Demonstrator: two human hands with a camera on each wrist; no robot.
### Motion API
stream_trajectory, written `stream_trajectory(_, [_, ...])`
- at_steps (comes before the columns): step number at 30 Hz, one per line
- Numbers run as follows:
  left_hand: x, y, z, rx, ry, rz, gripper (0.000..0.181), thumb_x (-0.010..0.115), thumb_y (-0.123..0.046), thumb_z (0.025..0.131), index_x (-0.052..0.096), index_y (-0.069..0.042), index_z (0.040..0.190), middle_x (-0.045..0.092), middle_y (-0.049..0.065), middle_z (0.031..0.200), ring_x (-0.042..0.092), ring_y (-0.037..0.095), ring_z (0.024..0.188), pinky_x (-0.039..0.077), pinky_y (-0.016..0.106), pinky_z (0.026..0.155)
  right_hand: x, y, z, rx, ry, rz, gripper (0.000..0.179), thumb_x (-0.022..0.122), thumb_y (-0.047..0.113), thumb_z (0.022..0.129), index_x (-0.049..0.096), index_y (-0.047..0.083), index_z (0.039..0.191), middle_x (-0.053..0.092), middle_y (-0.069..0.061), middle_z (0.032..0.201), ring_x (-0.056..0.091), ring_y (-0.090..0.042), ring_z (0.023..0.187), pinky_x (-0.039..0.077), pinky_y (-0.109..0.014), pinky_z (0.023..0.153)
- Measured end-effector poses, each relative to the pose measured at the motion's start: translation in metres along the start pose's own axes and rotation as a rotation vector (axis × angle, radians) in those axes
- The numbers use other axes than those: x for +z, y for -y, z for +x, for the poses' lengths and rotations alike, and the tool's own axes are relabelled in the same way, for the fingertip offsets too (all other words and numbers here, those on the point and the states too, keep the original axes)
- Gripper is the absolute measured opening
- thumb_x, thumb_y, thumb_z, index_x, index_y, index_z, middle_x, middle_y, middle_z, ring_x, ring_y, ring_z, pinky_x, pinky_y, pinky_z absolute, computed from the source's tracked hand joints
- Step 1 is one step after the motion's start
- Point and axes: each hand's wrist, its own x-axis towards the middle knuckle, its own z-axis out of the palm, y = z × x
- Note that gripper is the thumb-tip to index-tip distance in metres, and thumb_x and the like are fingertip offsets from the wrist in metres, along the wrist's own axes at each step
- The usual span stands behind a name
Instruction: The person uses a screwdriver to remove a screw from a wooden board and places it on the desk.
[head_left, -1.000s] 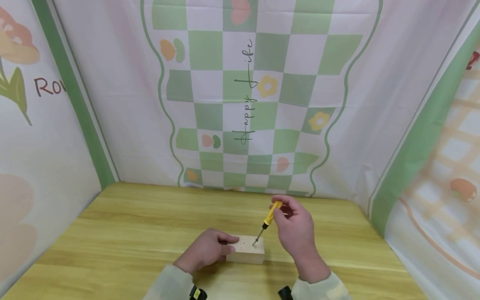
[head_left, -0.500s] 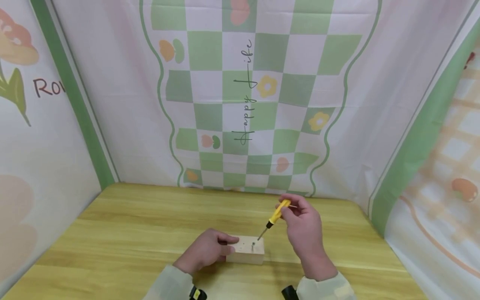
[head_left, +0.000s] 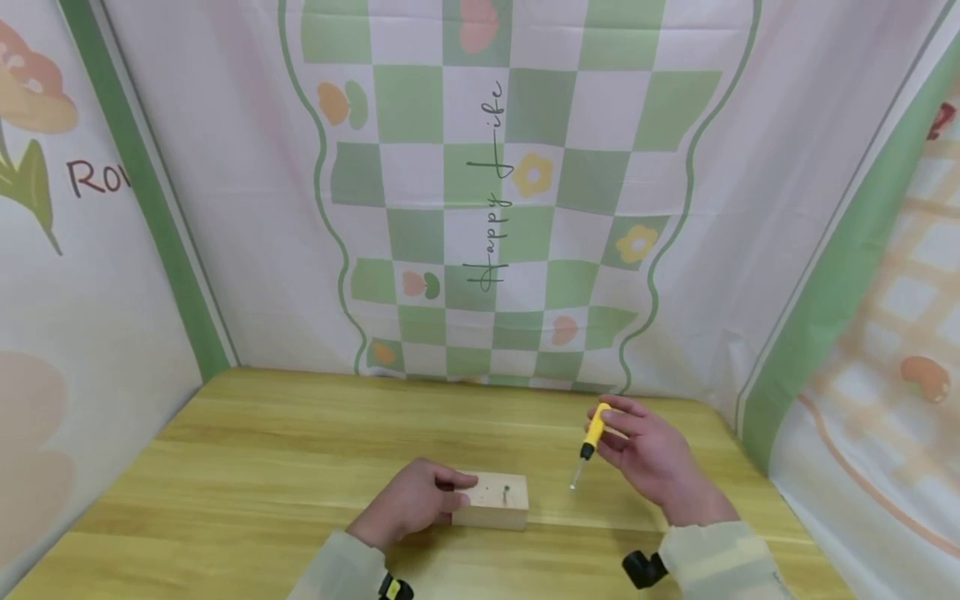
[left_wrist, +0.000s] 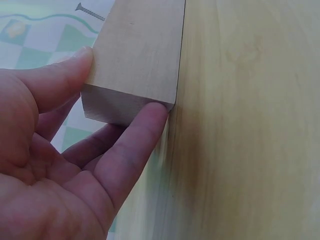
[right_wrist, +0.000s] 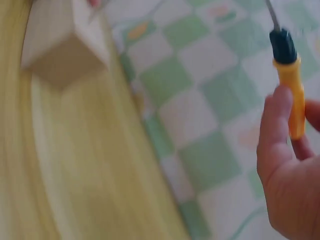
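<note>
A pale wooden block (head_left: 489, 516) lies on the table, its left end gripped by my left hand (head_left: 415, 502). In the left wrist view the thumb and fingers press the end of the block (left_wrist: 137, 55). From the block's top face a screw (head_left: 506, 494) sticks up near the right end; its head and thread show in the left wrist view, where the screw (left_wrist: 90, 11) juts past the block's edge. Right of the block, my right hand (head_left: 660, 457) holds a screwdriver (head_left: 596, 427) by its yellow handle, shaft slanting down, tip apart from the screw.
A wood-grain table (head_left: 285, 450) spreads around the block. Behind it hangs a green-and-white checked curtain (head_left: 480, 250), with printed fabric panels (head_left: 885, 350) at both sides. Each wrist wears a black camera (head_left: 643, 570).
My right hand has drawn the screwdriver away to the right, its tip leaving the screw and now pointing down over the table. The left hand and block have stayed put.
</note>
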Motion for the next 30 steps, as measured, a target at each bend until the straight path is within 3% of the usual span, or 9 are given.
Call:
stream_trajectory(9, [0.001, -0.002, -0.002, -0.016, 0.017, -0.042, 0.026, 0.075, -0.011, 0.090, 0.076, -0.011, 0.116, 0.066, 0.007, 0.124, 0.061, 0.020, 0.106, 0.058, 0.036, 0.075, -0.082, -0.011, -0.003, 0.143, 0.094, -0.103, 0.017, 0.052, 0.006, 0.103, 0.061, 0.013, 0.115, 0.066, -0.009, 0.108, 0.065, -0.022, 0.096, 0.054, -0.035, 0.084])
stream_trajectory(15, [0.000, -0.002, -0.001, -0.011, 0.014, -0.019, 0.027, 0.076, -0.013, 0.089, 0.076, -0.012, 0.116, 0.066, 0.007, 0.124, 0.061, 0.019, 0.106, 0.057, 0.036, 0.075, -0.113, -0.029, -0.013, 0.246, 0.126, -0.221, 0.018, 0.057, 0.006, 0.101, 0.064, 0.011, 0.117, 0.069, -0.006, 0.101, 0.066, -0.018, 0.088, 0.056, -0.035, 0.079])
stream_trajectory(21, [0.000, 0.001, 0.000, -0.020, 0.012, -0.054, 0.027, 0.077, -0.012, 0.088, 0.076, -0.012, 0.115, 0.066, 0.006, 0.125, 0.061, 0.018, 0.104, 0.057, 0.036, 0.075, -0.123, -0.040, -0.019, 0.306, 0.142, -0.311, 0.020, 0.059, 0.007, 0.099, 0.062, 0.006, 0.119, 0.067, -0.007, 0.096, 0.065, -0.019, 0.085, 0.056, -0.037, 0.078])
stream_trajectory(30, [0.000, 0.000, 0.000, -0.015, 0.003, -0.038, 0.026, 0.077, -0.011, 0.088, 0.076, -0.011, 0.114, 0.067, 0.007, 0.124, 0.061, 0.018, 0.102, 0.057, 0.035, 0.074, -0.103, -0.041, -0.024, 0.225, 0.040, -0.609, 0.037, 0.069, 0.006, 0.091, 0.056, -0.008, 0.123, 0.063, -0.008, 0.087, 0.064, -0.019, 0.074, 0.057, -0.036, 0.067])
